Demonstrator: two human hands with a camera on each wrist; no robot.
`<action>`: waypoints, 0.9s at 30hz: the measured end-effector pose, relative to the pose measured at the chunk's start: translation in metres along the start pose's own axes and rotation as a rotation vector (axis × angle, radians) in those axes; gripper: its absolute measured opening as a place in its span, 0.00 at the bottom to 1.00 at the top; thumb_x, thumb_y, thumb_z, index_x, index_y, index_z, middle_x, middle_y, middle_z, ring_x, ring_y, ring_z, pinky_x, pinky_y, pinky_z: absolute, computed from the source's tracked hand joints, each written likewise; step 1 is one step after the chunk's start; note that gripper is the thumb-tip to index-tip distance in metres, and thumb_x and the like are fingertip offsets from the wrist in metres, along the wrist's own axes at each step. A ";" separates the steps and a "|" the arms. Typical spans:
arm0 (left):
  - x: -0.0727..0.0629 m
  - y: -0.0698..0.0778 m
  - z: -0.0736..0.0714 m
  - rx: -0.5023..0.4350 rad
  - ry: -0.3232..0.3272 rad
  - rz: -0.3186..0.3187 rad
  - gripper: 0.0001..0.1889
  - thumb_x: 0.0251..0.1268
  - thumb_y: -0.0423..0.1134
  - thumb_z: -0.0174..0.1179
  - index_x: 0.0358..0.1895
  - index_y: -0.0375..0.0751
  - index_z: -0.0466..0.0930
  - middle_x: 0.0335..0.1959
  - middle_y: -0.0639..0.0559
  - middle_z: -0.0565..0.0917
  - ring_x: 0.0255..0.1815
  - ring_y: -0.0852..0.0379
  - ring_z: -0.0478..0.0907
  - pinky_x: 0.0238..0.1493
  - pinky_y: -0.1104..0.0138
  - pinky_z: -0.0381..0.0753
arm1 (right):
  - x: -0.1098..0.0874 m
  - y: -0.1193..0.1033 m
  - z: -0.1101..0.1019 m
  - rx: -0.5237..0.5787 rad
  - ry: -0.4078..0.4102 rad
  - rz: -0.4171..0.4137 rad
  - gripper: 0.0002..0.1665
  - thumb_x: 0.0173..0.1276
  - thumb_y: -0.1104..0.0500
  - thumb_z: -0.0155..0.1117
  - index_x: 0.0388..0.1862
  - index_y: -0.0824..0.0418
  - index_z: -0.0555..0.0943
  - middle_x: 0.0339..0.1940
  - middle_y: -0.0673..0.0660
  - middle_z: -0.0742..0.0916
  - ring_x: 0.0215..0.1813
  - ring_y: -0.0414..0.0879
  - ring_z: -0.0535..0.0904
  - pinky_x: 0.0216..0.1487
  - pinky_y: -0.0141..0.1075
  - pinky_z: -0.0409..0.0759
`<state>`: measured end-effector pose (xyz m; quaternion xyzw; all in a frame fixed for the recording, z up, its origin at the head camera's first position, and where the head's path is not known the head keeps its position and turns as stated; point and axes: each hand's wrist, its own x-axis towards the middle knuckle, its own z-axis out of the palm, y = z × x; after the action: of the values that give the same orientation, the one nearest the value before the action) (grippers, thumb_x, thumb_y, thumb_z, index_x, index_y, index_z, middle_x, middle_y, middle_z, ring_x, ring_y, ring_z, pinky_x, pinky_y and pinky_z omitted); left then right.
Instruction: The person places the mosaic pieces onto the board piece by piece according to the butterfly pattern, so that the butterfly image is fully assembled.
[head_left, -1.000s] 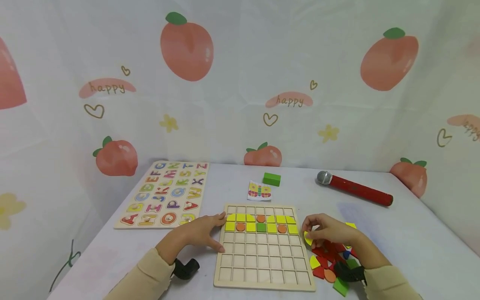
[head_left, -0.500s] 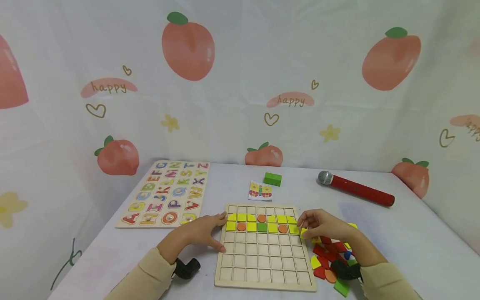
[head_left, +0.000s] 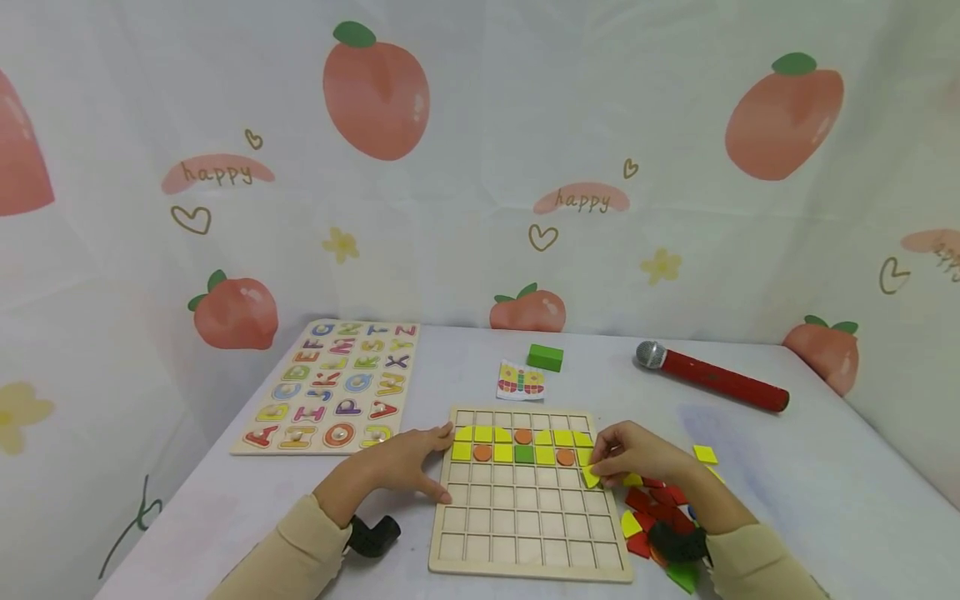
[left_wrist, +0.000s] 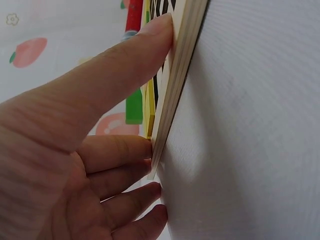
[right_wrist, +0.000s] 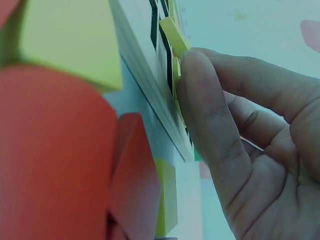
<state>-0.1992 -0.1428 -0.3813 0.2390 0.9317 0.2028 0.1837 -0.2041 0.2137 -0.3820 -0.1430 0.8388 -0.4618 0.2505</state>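
Observation:
A wooden grid board (head_left: 531,570) lies flat in the middle of the head view. Yellow tiles (head_left: 483,435), orange round pieces (head_left: 522,437) and a green square (head_left: 523,454) fill most of its second and third rows. My left hand (head_left: 393,465) rests along the board's left edge, thumb and fingertips spread against the side. Between the thumb and fingers of my right hand (head_left: 637,457) a yellow tile (right_wrist: 175,36) is pinched, tilted over the right end of the fourth row. Part of that tile is hidden by the fingertips.
Loose red tiles (head_left: 663,504) and other colours pile right of the board, partly under the right wrist. Behind the board are a picture card (head_left: 521,381) and a green block (head_left: 545,357). An alphabet board (head_left: 330,392) lies left, a red microphone (head_left: 712,377) back right.
My right hand has carried the pinched yellow tile from beside the pile leftward onto the board's right edge. The left hand stays in place.

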 end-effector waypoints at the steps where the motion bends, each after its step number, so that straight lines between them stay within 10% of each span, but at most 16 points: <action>1: 0.000 0.000 0.000 0.000 0.001 0.001 0.48 0.42 0.57 0.71 0.69 0.43 0.62 0.74 0.50 0.55 0.74 0.45 0.54 0.71 0.49 0.57 | 0.000 0.000 0.001 0.000 0.008 -0.001 0.13 0.60 0.59 0.67 0.35 0.70 0.78 0.27 0.53 0.82 0.26 0.41 0.79 0.34 0.31 0.84; 27: 0.000 -0.002 0.000 -0.013 0.015 0.035 0.47 0.42 0.56 0.71 0.69 0.42 0.62 0.74 0.48 0.56 0.74 0.44 0.54 0.71 0.49 0.57 | 0.000 -0.004 0.011 -0.179 0.105 -0.050 0.07 0.55 0.63 0.70 0.29 0.66 0.83 0.24 0.52 0.83 0.26 0.42 0.74 0.26 0.28 0.75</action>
<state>-0.1998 -0.1448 -0.3821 0.2526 0.9274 0.2138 0.1746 -0.1985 0.2039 -0.3831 -0.1616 0.8848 -0.3978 0.1809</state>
